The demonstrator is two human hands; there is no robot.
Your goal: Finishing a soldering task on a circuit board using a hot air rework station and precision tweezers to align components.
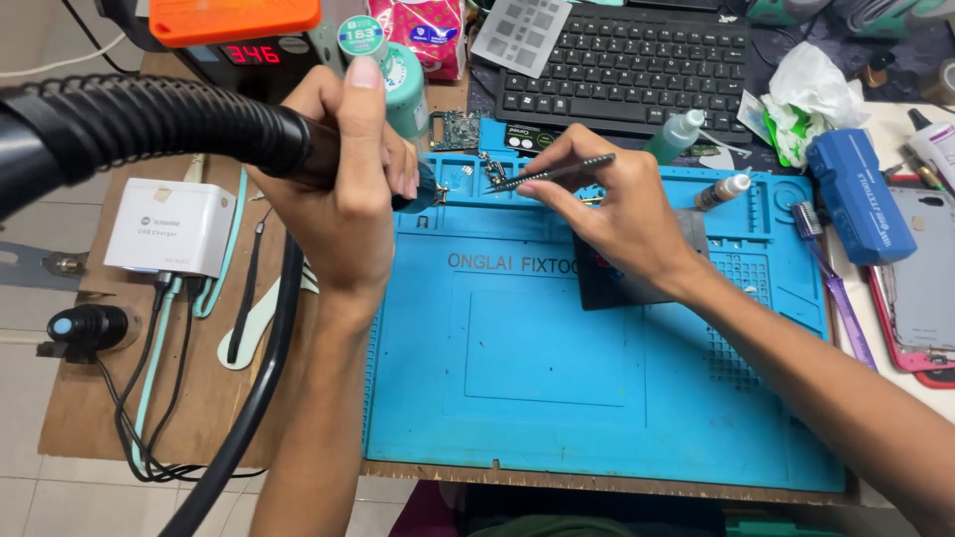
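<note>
left hand (348, 174): fist clenched, thumb up | right hand (607, 204): fingertips pinched, forearm angled in from lower right

Near half of blue mat (557, 398) free; bottles (696, 159), keyboard (637, 70) crowd far edge.

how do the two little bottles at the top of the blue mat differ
The green-tinted bottle is larger and sits nearer the keyboard; the white bottle is slimmer, with a dark tip, lying on the blue mat. Both are tilted, have nozzles, and neither hand touches them.
</note>
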